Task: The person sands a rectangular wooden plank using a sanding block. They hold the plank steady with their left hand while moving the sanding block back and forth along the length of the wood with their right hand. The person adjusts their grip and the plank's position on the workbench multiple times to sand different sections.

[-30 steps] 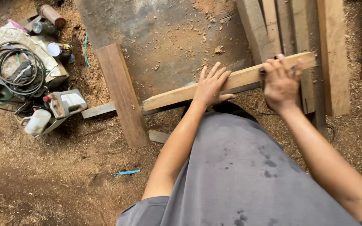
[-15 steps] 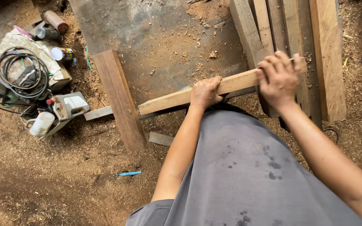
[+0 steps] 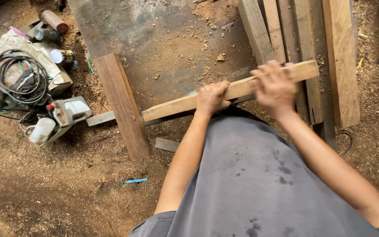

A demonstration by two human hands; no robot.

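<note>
I hold a long pale wooden plank (image 3: 176, 105) crosswise in front of me, its left end lower than its right. My left hand (image 3: 212, 98) is closed around the middle of the plank. My right hand (image 3: 275, 89), blurred by motion, grips the plank near its right end. The plank hangs above a dark sawdust-strewn sheet (image 3: 163, 48) and my grey shirt fills the lower frame.
A thick reddish-brown beam (image 3: 121, 103) lies to the left of the plank. Several boards (image 3: 303, 39) are stacked at the upper right. At the far left sit a coiled cable (image 3: 16, 74), a power tool (image 3: 69, 112), a white jug (image 3: 42, 131) and cans. Sawdust covers the ground.
My left hand went from flat fingers on the plank to a closed grip. Both hands and the plank shifted a little leftward in view; the right hand is now blurred.
</note>
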